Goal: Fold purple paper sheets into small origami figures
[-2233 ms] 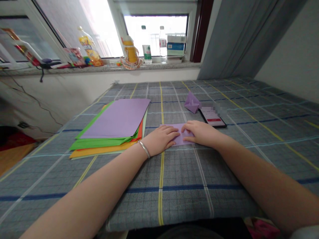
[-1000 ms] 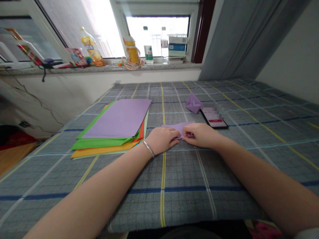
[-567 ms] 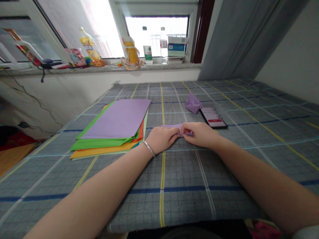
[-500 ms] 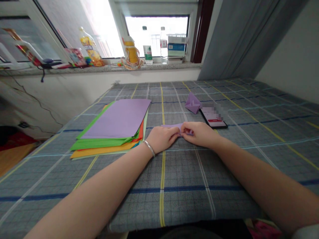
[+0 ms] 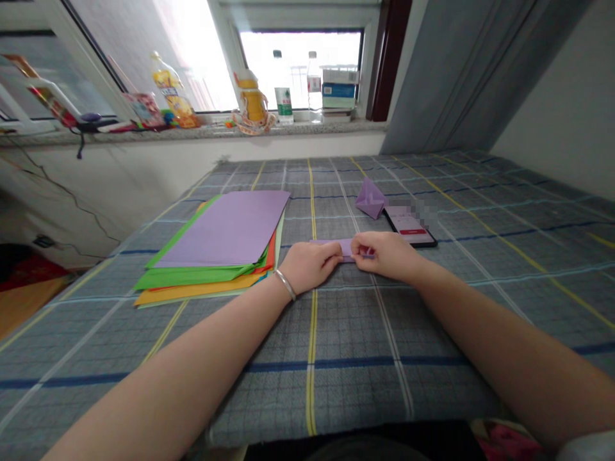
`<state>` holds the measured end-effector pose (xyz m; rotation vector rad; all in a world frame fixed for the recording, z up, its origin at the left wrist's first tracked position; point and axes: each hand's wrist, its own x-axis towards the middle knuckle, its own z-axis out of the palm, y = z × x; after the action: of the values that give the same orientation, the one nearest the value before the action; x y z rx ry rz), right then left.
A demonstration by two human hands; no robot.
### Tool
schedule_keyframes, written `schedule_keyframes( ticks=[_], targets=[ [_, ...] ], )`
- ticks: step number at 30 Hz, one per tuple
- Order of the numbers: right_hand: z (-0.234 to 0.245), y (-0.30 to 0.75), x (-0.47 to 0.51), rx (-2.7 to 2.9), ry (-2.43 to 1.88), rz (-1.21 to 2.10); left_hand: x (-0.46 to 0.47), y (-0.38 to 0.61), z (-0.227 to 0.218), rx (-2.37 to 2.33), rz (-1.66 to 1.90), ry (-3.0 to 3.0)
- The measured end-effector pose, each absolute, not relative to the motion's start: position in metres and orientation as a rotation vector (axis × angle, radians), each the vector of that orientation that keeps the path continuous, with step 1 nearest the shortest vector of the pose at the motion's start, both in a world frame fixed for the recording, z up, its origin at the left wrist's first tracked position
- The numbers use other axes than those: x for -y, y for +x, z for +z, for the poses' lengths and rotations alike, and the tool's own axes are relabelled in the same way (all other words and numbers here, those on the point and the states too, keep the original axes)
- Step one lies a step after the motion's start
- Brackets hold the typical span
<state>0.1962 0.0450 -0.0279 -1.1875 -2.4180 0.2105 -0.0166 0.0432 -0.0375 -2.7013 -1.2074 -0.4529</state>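
Observation:
A narrow strip of folded purple paper (image 5: 346, 248) lies on the checked cloth, between my two hands. My left hand (image 5: 311, 264), with a silver bangle at the wrist, has its fingers closed on the paper's left part and covers much of it. On the right part, my right hand (image 5: 377, 251) pinches the near edge between thumb and curled fingers. Just beyond the right hand stands a folded purple paper shape (image 5: 369, 200), pointed at the top. Touching or close beside it is a phone (image 5: 412, 228) with its screen lit.
Left of my hands lies a stack of coloured paper (image 5: 225, 227), purple on top. The grey checked cloth (image 5: 355, 333) covers the table. Along the windowsill at the back stand a yellow drink bottle (image 5: 173, 93), a yellow flask (image 5: 252, 102), a clear bottle (image 5: 314, 89) and boxes (image 5: 339, 93).
My hands have moved slightly apart along the strip, so more purple paper shows between them. The stack, the phone and the folded shape stay in place.

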Motion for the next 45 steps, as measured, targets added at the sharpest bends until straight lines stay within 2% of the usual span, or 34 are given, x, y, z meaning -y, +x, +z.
schedule_keyframes(
  ticks=[6,10,17,31,40,45],
  targets=[
    [-0.026,0.199,-0.046,2.400,-1.162,0.267,-0.046,-0.019,-0.038,1.153,-0.462,-2.648],
    [-0.028,0.200,-0.047,2.357,-1.116,0.326,-0.049,-0.022,-0.039,0.988,-0.643,-2.636],
    [-0.026,0.204,-0.048,2.331,-1.092,0.217,-0.052,-0.027,-0.040,0.880,-0.870,-2.565],
    [-0.025,0.222,-0.057,2.281,-1.080,0.201,-0.060,-0.034,-0.044,1.121,-0.847,-2.467],
    [-0.021,0.230,-0.059,2.272,-1.027,0.239,-0.056,-0.030,-0.042,1.181,-0.903,-2.510],
    [-0.015,0.240,-0.061,2.133,-1.047,0.226,-0.061,-0.039,-0.041,1.377,-1.023,-2.485]
  ],
)
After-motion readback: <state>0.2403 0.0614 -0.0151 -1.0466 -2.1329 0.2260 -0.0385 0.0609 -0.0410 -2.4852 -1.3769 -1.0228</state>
